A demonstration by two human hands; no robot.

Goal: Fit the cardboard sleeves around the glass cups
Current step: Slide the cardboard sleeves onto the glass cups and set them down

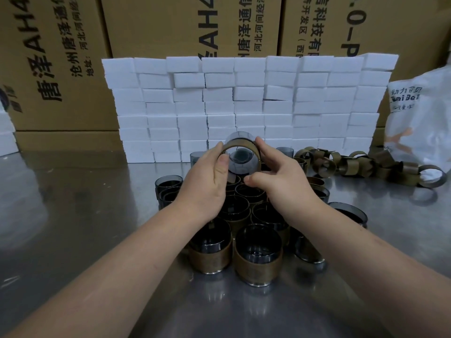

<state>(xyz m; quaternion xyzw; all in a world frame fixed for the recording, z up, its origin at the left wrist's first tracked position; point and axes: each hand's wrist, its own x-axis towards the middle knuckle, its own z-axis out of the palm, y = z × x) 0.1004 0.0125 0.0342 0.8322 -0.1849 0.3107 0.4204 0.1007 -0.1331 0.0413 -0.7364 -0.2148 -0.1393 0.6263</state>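
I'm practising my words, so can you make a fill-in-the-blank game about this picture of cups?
The left hand and right hand hold up one smoky grey glass cup wrapped in a brown cardboard ____.
The stacked foam blocks behind are coloured ____.
The loose brown cardboard rings lie on the person's ____ side.
Missing words: sleeve; white; right.

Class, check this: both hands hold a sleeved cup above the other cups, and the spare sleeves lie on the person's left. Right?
Wrong side: the head view shows the spare sleeves on the person's right. The sleeved cup is held as stated.
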